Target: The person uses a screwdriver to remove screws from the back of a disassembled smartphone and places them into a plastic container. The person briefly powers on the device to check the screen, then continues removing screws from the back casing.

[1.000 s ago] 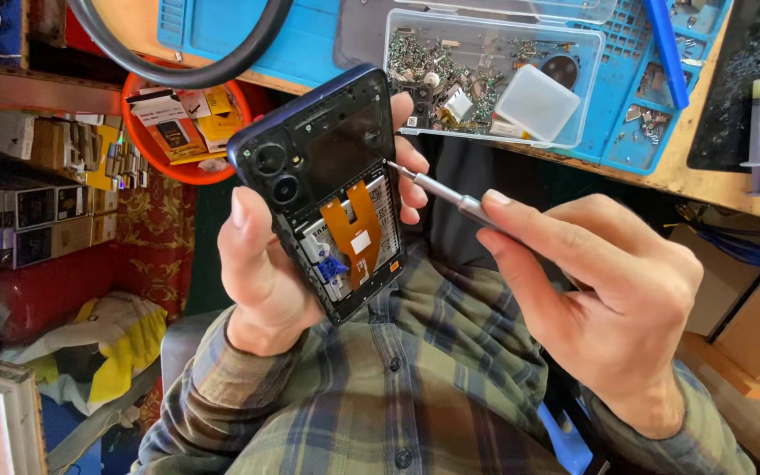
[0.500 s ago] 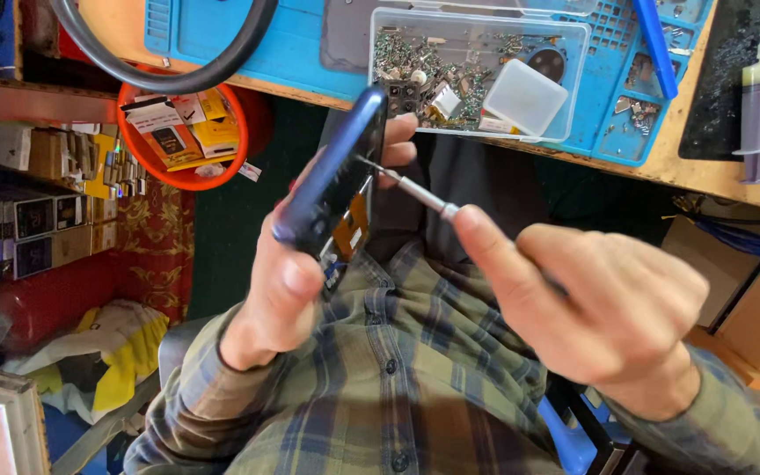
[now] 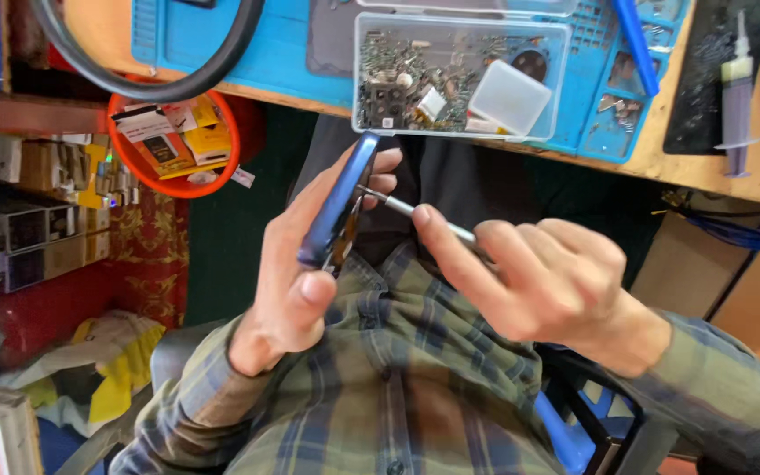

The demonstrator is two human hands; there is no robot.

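1. Since the earlier frames, left hand [image 3: 296,281] has been rotating the blue phone [image 3: 338,204] edge-on to the camera; the open back is now facing right and mostly hidden.
2. Left hand is wrapping closed around the phone, thumb low on the near edge, fingertips curling over the far edge.
3. Right hand [image 3: 538,281] is pinching a thin metal screwdriver [image 3: 415,211], tip touching the phone's inner side.
4. Phone is hovering above the lap, just near of the surface [image 3: 749,167] edge and the clear parts box [image 3: 459,75].
5. Judgement: keeping the tool square and pressure light is mattering here; a slip could be gouging the internals.
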